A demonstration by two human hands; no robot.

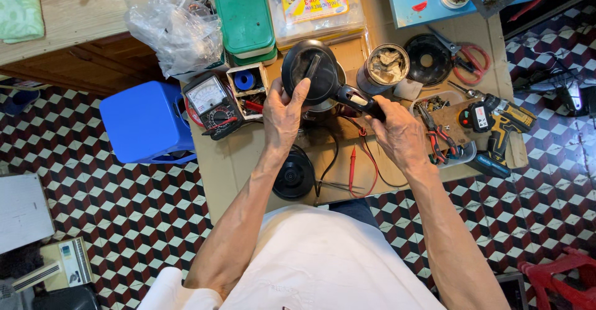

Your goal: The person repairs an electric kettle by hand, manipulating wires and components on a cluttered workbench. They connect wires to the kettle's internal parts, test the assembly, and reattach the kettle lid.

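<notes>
The left hand (284, 112) has its grip pressed around the body of a black electric kettle (312, 74), thumb up against the glossy rounded plastic. The right hand (400, 135) has its grip closed around the kettle's black handle (357, 99). The kettle is held just above the middle of the desk (226, 167), which is covered in flat brown cardboard.

Behind the kettle lies a clear plastic box (316, 6) with a yellow rectangular label on its lid, and left of it a stack of green plastic boxes (246, 21). A crumpled clear plastic bag (171, 31) sits at the far left corner. A black meter (210, 104) with a white dial face lies left of the left hand. A red probe (352, 167) and thin wires trail toward the near edge, beside a round black base (294, 175). A yellow and black drill (503, 121) rests at the right edge. A blue plastic stool (146, 122) stands against the desk's left side on the chequered tile floor (105, 204).
</notes>
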